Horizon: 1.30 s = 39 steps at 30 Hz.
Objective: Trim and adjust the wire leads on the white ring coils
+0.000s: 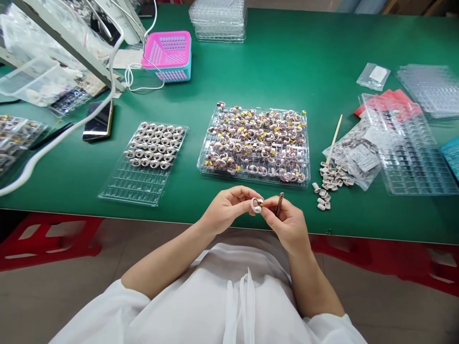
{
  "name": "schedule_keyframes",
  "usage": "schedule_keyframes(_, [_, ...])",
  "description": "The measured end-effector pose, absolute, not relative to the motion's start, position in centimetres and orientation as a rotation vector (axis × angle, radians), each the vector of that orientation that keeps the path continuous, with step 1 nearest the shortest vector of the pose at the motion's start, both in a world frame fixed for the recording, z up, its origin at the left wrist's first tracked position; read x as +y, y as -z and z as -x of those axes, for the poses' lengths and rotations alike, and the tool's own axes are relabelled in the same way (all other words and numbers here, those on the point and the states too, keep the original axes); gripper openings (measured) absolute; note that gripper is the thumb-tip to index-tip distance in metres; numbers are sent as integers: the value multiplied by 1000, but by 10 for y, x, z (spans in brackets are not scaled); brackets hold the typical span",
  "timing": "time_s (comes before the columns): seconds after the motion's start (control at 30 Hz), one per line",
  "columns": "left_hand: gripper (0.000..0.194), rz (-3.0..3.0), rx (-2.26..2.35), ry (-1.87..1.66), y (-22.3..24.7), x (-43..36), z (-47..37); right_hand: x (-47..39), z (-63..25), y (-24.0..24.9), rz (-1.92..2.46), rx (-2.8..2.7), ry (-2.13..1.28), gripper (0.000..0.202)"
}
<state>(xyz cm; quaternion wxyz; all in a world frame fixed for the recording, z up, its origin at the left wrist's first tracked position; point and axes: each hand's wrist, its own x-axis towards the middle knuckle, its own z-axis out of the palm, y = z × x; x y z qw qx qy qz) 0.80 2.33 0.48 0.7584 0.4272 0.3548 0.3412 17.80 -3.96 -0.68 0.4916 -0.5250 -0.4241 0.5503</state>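
Between the fingertips of my left hand [226, 206] is a small white ring-shaped earphone part [256, 205] with a dark and gold piece inside its curve. My right hand [291, 222] has tweezers [280, 202] tucked in its fingers, tip upward, while its thumb and forefinger meet the part's right side. Just beyond my hands lies a clear tray [253, 180] crowded with similar white parts bearing yellow and dark bits. To the left, another clear tray [134, 184] carries rows of white parts in its far half.
Loose white shells [332, 177] lie at the right beside a bag of shells [358, 153], a wooden stick [336, 134] and clear trays [412, 143]. A phone [98, 122], a pink-and-blue basket [188, 71] and a white cable [71, 129] occupy the left. Stacked trays [218, 21] stand behind.
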Motion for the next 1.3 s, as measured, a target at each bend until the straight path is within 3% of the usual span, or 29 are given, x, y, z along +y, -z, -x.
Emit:
schedule_keyframes(0.3, [16,-999,829,-770,-10,22,-10,-40,-181,11,1311,-979,-1404,19])
schedule_keyframes(0.9, [15,-942,809,-860,7,22,-7,-42,-164,25,979,-662,-1612,23])
schedule_keyframes(1.13, [16,-966,811,-909,2,19,-10,-45,-160,27,934,-651,-1549,15])
schedule_keyframes(1.3, [14,-985,726,-941,2,19,-11,-46,-156,28,947,-584,-1503,20])
